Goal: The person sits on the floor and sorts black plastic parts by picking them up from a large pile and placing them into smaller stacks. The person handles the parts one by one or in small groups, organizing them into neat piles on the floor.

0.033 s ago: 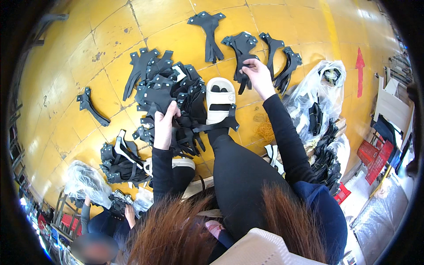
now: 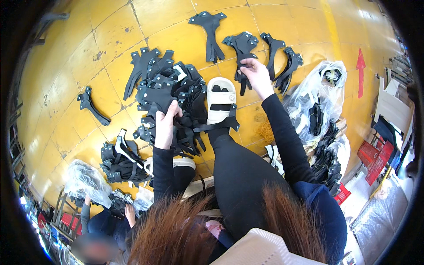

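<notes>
Black flat cut pieces with forked straps and small pale tabs lie on the floor. Over the large heap of black pieces [image 2: 196, 99], my left hand [image 2: 165, 123] is closed on a black strap piece [image 2: 158, 96], thumb on top. My right hand [image 2: 257, 74] reaches to a small stack of black strap pieces [image 2: 242, 42] farther right. Its fingers pinch the lower part of a strap there. Between my hands is my foot in a cream sandal [image 2: 219, 114], with another black piece [image 2: 230, 123] lying across the ankle.
Single black pieces lie far ahead [image 2: 208, 31] and far left [image 2: 92, 106]. On the right stands a clear plastic bag [image 2: 318, 92] of dark parts, near orange cord [image 2: 265, 131]. Lower left, a co-worker's hands [image 2: 130, 215] are beside another plastic bag [image 2: 88, 181].
</notes>
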Demonstrator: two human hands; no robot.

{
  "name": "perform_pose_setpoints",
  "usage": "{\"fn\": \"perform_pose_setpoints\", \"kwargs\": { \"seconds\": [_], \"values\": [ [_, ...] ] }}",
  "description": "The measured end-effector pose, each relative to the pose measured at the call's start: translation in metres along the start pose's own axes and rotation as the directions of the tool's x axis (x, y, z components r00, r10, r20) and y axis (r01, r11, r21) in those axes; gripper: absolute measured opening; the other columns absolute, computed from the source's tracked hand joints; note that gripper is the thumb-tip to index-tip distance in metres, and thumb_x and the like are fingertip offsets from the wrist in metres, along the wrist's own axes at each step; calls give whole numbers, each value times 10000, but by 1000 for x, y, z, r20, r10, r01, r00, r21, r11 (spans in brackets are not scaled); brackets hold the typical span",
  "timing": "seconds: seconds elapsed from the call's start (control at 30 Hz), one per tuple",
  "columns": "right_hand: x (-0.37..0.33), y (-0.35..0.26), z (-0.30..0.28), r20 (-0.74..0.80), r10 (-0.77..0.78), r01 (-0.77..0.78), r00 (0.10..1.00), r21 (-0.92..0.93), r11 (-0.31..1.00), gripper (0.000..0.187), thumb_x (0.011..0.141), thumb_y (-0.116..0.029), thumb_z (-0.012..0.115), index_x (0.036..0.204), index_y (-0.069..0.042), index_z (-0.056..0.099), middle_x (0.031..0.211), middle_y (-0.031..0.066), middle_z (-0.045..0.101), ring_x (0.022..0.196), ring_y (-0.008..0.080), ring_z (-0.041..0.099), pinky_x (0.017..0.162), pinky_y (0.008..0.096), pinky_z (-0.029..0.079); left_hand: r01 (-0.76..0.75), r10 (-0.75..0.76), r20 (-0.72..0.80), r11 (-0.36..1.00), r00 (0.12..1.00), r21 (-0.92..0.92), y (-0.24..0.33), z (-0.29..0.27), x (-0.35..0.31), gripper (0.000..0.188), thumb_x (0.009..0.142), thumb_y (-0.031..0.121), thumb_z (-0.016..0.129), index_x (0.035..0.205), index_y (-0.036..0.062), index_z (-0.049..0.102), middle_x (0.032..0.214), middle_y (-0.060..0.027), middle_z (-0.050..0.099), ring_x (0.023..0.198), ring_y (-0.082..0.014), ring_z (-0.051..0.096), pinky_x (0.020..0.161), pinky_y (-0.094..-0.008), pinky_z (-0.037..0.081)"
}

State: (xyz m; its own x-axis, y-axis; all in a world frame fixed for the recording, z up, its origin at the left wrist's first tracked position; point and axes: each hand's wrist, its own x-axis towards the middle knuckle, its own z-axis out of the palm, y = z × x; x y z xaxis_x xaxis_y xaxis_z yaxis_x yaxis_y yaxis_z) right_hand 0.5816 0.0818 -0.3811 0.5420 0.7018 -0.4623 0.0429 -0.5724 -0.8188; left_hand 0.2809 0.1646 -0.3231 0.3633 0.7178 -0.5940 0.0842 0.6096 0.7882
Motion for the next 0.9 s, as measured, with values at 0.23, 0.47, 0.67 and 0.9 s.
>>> {"fn": "perform_pose_setpoints", "kwargs": {
  "seconds": [0.23, 0.47, 0.67, 0.9],
  "values": [
    [23, -33, 32, 108, -331, 334, 937, -9, 942, 397, 797, 32, 598, 1183, -62, 605, 1075, 91, 594, 817, 159, 618, 758, 262, 501, 66, -60, 47, 986, 997, -153, 14, 17, 2, 165, 969, 223, 536, 867, 95, 520, 690, 50, 427, 554, -26, 360, 479, -187, 279],
    [82, -48, 82, 158, -476, 491, 865, -70, 868, 455, 780, 40, 562, 1217, -90, 568, 1119, 117, 581, 889, 252, 617, 803, 317, 504, 41, -39, 24, 993, 999, -112, 4, 11, 3, 214, 1010, 277, 439, 945, 75, 464, 766, -1, 475, 577, -63, 381, 515, -205, 298],
    [88, -16, 89, -50, -571, 499, 820, -429, 754, 332, 792, -70, 642, 1123, -91, 632, 1186, 155, 568, 1111, 315, 552, 960, 365, 439, 26, -21, 26, 982, 999, -188, -2, 18, 3, 372, 993, 166, 453, 1315, 51, 306, 867, -21, 541, 636, -72, 457, 582, -209, 374],
    [-21, -59, 80, 714, -107, -45, 692, 191, 981, 382, 935, -323, 589, 1138, -3, 629, 999, 32, 658, 950, 96, 569, 869, 241, 439, -27, 48, 55, 940, 997, -340, -10, 25, 7, 207, 989, 129, 440, 1182, 63, 479, 918, -25, 585, 737, -80, 546, 706, -223, 446]
  ]
}}
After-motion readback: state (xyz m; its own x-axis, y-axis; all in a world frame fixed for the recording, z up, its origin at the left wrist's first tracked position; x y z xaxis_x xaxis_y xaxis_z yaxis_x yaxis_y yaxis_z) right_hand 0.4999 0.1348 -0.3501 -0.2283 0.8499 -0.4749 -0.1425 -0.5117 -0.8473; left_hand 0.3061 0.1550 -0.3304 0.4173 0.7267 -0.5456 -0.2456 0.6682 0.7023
